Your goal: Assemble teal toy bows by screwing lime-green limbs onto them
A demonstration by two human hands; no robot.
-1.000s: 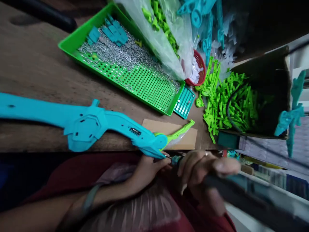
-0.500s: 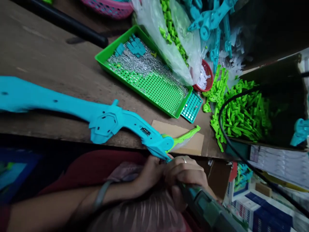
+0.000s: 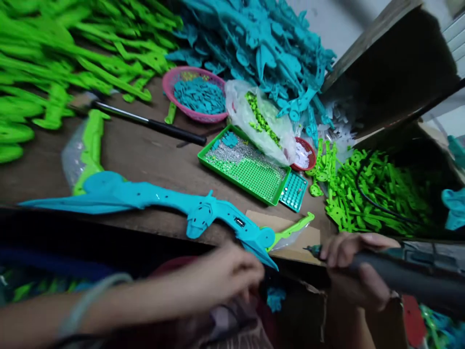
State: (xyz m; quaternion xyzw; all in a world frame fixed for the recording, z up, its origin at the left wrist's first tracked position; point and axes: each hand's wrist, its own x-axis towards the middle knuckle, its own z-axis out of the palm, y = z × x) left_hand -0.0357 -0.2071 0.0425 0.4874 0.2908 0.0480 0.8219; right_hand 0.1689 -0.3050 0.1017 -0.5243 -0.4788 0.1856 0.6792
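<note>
Driver in right hand, left hand near the blue piece

Right fingers closed around the dark driver point(image 3: 395, 274), thin bit near the cardboard sheet point(image 3: 312, 238). Left hand point(image 3: 232, 271) blurred, fingers curled; cannot tell whether they pinch anything. Long blue piece point(image 3: 165, 196) lies along the table edge, pointed right end overhanging, a green arm at either end. Beyond: green tray point(image 3: 250, 178) of small metal parts, touching a teal tray point(image 3: 293, 191); pink basket point(image 3: 198, 115) of blue pieces; black-handled hammer point(image 3: 152, 125).

A black-handled hammer point(image 3: 156, 126) lies near a pink basket point(image 3: 207, 117).
</note>
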